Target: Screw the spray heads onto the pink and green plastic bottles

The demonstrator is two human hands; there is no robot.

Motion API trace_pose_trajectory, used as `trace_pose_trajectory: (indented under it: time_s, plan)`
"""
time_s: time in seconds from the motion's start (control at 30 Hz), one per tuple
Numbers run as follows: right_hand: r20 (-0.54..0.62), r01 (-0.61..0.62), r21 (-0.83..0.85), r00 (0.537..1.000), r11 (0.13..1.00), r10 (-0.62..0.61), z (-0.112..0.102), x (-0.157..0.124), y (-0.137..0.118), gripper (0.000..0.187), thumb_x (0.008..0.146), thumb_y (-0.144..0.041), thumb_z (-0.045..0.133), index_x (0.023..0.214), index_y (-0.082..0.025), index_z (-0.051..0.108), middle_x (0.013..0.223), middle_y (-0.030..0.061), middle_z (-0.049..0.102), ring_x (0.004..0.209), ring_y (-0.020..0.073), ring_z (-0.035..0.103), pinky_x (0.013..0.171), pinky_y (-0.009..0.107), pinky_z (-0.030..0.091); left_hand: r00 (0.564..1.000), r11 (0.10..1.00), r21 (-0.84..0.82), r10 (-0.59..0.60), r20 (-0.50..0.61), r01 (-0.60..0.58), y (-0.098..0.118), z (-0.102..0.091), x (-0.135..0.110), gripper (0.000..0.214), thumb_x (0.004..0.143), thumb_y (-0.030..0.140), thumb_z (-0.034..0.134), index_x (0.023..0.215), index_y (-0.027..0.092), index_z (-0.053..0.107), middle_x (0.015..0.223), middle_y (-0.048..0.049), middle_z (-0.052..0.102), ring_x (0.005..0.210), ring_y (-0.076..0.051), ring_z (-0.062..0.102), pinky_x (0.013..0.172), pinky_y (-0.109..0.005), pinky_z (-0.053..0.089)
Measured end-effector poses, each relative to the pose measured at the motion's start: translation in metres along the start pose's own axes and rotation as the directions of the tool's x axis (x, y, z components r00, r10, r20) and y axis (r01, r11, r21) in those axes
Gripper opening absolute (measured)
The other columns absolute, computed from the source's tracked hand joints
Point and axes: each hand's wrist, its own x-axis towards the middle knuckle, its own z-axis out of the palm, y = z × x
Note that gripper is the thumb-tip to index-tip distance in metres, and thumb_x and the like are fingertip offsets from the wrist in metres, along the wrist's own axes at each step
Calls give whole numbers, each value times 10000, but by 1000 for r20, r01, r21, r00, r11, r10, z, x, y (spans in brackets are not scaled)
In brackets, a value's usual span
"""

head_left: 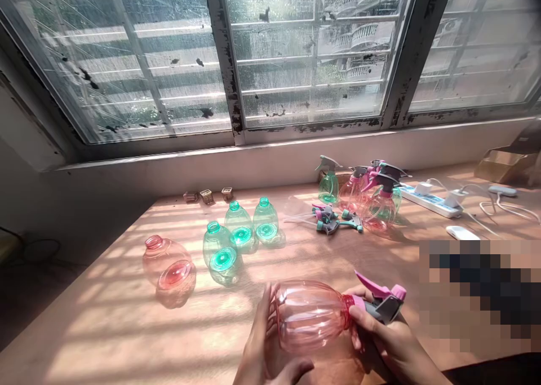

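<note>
A clear pink spray bottle [310,315] lies sideways between my hands, its pink and grey trigger head [384,303] pointing right. My right hand [391,340] grips it at the collar, thumb on the neck. Around the base, at the bottle's left end, my left hand [270,345] is cupped with its fingers against the bottom and the thumb below. Beyond them stand one pink bottle [167,269] and three green bottles [220,252], all without heads. Loose trigger heads [332,220] with thin tubes lie farther back.
Several spray bottles with heads [382,204] stand near the wall. A white power strip [431,200] with plugs and cables, a white mouse-like object [462,233] and a cardboard box [502,162] are at the right. Small brown blocks [207,196] sit at the back left, below the window.
</note>
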Motion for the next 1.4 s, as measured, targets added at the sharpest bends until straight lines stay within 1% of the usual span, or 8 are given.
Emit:
trace_pose_trajectory:
  time_s: [0.2,0.33,0.53,0.67,0.87,1.0,1.2,1.4]
  plan:
    - [18,2,-5,1000,1000,-1,-1,0,0,464,746,-530,918,979,-196,694,510,-16,681,423,120,546,403,198,401,1000,1000,13,-24,-10,24,5,-5,1,829,917,579,731,1631,379,361,1718,-73,373,1550,-405,392,1262,-540,341]
    - [14,32,29,999,999,-32,-3,3,2,448,773,-520,908,964,-172,702,496,-6,682,420,109,558,437,191,396,1000,1000,18,-14,-9,14,9,1,2,771,962,551,688,1632,399,337,1661,-78,473,1453,-364,547,1219,-507,425]
    - [7,13,-42,1000,999,-12,-1,-1,0,468,743,-534,921,960,-171,722,526,-10,688,476,129,587,486,221,456,1000,999,-44,25,-16,-26,1,0,-1,924,922,539,748,1667,390,222,1730,-110,341,1490,-396,483,1219,-512,415]
    - [4,-1,-55,1000,999,2,0,-2,-1,461,739,-539,921,926,-170,718,520,-12,683,451,116,556,440,207,421,1000,999,-39,-1,6,1,-1,-4,1,863,902,607,734,1635,374,343,1730,-89,318,1524,-425,415,1228,-529,395]
    - [30,26,-15,999,1000,-26,0,1,0,502,758,-537,907,1051,-179,715,508,-31,653,410,105,490,364,191,415,1000,997,77,-20,-14,21,-5,-5,2,851,949,558,705,1659,383,269,1602,-119,510,1440,-375,523,1158,-462,475]
    - [24,37,-42,999,998,-36,1,0,-1,501,758,-545,903,1053,-183,723,515,-33,648,414,97,467,358,184,412,999,997,67,-35,-16,36,-7,-6,-2,983,918,593,727,1686,342,168,1656,-162,416,1382,-378,563,1160,-476,460]
    - [-21,-9,-107,1000,994,7,1,-4,-2,479,718,-548,923,928,-166,723,524,-17,668,430,99,505,395,187,403,997,997,-17,-79,18,80,-2,-8,-1,943,882,564,785,1654,305,309,1558,-167,499,1300,-376,622,1110,-475,511]
    - [-33,42,-72,998,996,-45,5,-2,-3,487,716,-558,927,935,-184,704,498,-24,667,442,116,555,431,197,426,998,1000,3,-9,-56,9,-8,-1,1,908,902,549,772,1649,319,310,1503,-148,561,1305,-343,634,1121,-438,503]
